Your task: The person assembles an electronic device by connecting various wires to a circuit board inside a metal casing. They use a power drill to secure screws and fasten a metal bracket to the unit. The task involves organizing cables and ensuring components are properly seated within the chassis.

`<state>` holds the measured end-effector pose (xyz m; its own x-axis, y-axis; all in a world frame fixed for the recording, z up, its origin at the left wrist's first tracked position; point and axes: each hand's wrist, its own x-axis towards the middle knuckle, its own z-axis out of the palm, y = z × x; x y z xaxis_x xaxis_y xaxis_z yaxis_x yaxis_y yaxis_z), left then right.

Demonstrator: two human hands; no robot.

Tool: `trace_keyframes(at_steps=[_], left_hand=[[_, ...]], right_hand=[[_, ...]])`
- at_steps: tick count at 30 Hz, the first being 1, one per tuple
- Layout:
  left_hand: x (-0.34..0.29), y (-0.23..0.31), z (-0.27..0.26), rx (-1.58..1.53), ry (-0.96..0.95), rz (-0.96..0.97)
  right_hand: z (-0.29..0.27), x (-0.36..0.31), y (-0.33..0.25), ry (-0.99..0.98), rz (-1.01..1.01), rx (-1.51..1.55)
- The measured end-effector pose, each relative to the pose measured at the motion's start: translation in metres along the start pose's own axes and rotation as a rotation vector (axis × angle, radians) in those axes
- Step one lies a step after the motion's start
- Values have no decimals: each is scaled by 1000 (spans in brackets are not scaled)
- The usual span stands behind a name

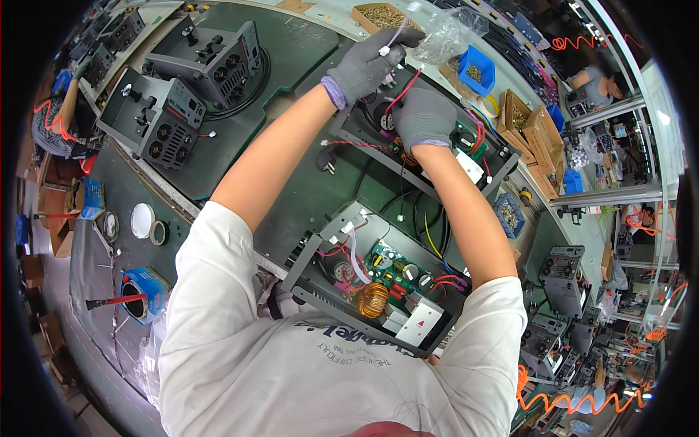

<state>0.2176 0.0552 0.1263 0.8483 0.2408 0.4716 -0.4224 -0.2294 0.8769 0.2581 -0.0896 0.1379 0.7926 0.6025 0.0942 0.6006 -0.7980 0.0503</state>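
My left hand [364,67], in a grey glove, is over the far end of an open machine housing [348,131]. Its fingers are closed around a thin pale wire [397,33] with a small white connector. Just to the right, my right hand [424,116], also gloved, reaches down into the same housing; its fingertips are hidden. A red wire [408,86] with a white plug stands up between the hands. Around the right hand show a green circuit board [463,137], red wires and a white plate [468,166].
A second open housing [302,273] with a copper coil [372,300] lies close to my body. Two assembled machines [156,120] stand at the left. Screws fill a blue bin [477,71] and cardboard boxes [528,127] beyond the hands. Black cables [429,211] lie between the housings.
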Motion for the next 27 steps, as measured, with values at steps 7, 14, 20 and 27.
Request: trace_keyframes(at_steps=[7,14,20,27], left_hand=[[7,-18,-3,19,-48,71],[6,-10,-4,15,-69,45],[7,-16,-4,-24,-73,9],[11,-9,-2,-54,-96,-112]], right_hand=[[3,4,-8,45,-58,24],[-4,0,-10,16,-7,2],[-3,1,-10,28,-24,15],[-4,6,-3,50,-82,-5]])
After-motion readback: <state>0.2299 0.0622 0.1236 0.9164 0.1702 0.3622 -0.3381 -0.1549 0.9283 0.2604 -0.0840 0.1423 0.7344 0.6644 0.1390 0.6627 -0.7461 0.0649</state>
